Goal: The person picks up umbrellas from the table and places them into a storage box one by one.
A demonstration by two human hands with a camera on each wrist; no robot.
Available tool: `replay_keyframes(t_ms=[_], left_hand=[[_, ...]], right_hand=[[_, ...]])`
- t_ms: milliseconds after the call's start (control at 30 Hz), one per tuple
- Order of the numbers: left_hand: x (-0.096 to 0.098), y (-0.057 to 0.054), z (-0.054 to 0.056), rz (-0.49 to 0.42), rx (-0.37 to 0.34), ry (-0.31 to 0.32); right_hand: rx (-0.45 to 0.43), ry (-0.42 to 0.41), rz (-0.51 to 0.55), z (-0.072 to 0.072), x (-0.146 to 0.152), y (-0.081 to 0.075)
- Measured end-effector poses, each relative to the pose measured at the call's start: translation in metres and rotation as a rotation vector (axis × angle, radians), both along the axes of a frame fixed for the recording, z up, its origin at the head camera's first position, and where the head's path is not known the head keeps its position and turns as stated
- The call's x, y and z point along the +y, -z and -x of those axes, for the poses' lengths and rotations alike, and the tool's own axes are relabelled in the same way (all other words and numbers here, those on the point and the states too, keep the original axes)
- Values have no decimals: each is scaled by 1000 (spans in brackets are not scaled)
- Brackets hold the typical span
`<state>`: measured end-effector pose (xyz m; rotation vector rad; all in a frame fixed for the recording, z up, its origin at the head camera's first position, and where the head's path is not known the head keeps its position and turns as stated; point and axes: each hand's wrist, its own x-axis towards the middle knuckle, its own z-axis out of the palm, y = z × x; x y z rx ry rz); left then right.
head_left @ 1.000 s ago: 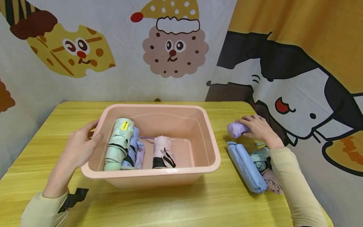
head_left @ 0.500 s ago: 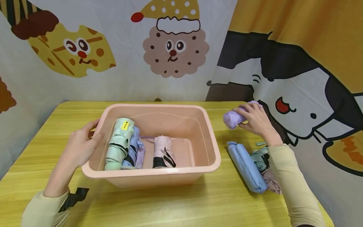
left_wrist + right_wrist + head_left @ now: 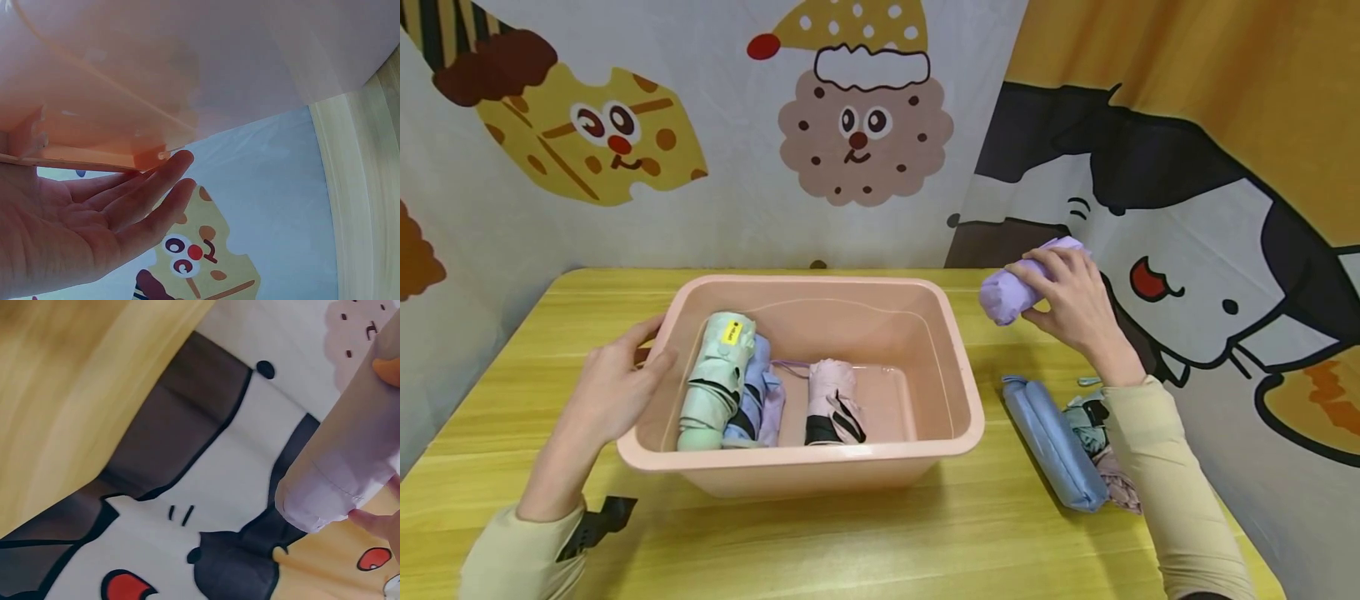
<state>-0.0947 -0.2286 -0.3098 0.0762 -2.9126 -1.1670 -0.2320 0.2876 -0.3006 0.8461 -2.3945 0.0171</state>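
Note:
My right hand (image 3: 1070, 298) grips a folded lilac umbrella (image 3: 1009, 295), fingers over it and thumb beneath, held above the table's far right part. In the right wrist view the umbrella (image 3: 347, 456) slants across the right side, with fingertips at its edge. My left hand (image 3: 613, 383) rests at the left rim of a pink plastic tub (image 3: 805, 462); in the left wrist view its fingers (image 3: 140, 209) are nearly straight against the tub's outside. Inside the tub lie a mint umbrella (image 3: 711, 383), a blue one (image 3: 748, 400), a lilac one (image 3: 772, 412) and a pale pink one (image 3: 831, 396).
Right of the tub lie a blue folded umbrella (image 3: 1054, 446), a green one (image 3: 1084, 421) and a dusty pink one (image 3: 1117, 482), the last two partly behind the right sleeve. A printed curtain (image 3: 737, 225) hangs behind the yellow wooden table (image 3: 865, 542).
My right hand has lifted the lilac umbrella up from beside the other umbrellas, away from me and slightly left. My left hand and the tub have stayed in place.

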Motion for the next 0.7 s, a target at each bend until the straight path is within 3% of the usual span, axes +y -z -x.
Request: replay_keyframes(t_ms=[433,700], left_hand=[[1,0,-1,35,2,-36],[1,0,-1,69,5,-41]], right_hand=[[128,-76,70,-12,-28,-22],[162,-101,62,-16,-41,-32]])
